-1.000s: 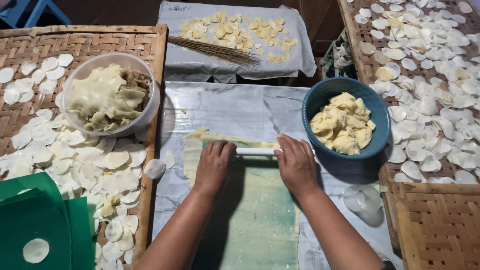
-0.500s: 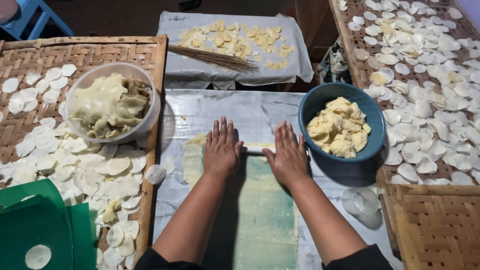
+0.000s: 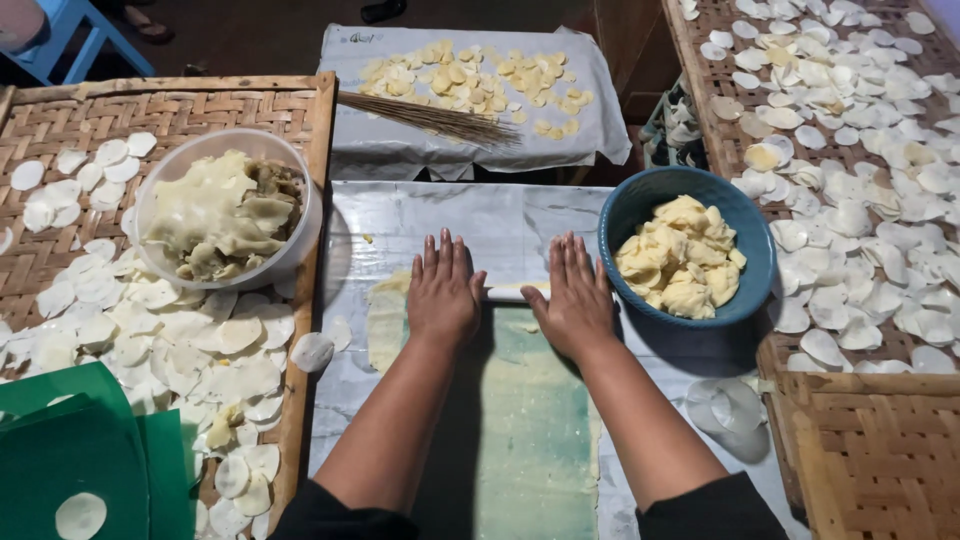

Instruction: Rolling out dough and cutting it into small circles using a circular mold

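Observation:
My left hand [image 3: 443, 288] and my right hand [image 3: 572, 296] lie flat, palms down and fingers spread, on a thin white rolling pin [image 3: 510, 293]. The pin rests across a long strip of thin pale dough [image 3: 530, 430] spread on a plastic-covered board [image 3: 500, 215]. Only a short piece of the pin shows between the hands. The dough's far left edge [image 3: 385, 320] pokes out beside my left hand.
A blue bowl [image 3: 650, 195] of yellow dough lumps stands right of the hands. A white bowl [image 3: 296, 190] of dough scraps sits on the left woven tray [image 3: 60, 120]. Round dough discs [image 3: 850, 150] cover both trays. A broom bundle [image 3: 430, 117] lies on the far cloth. Green sheets [image 3: 70, 450] lie at bottom left.
Both hands have slid forward, away from me, rolling the pin up the dough strip. The fingers now reach further up the board.

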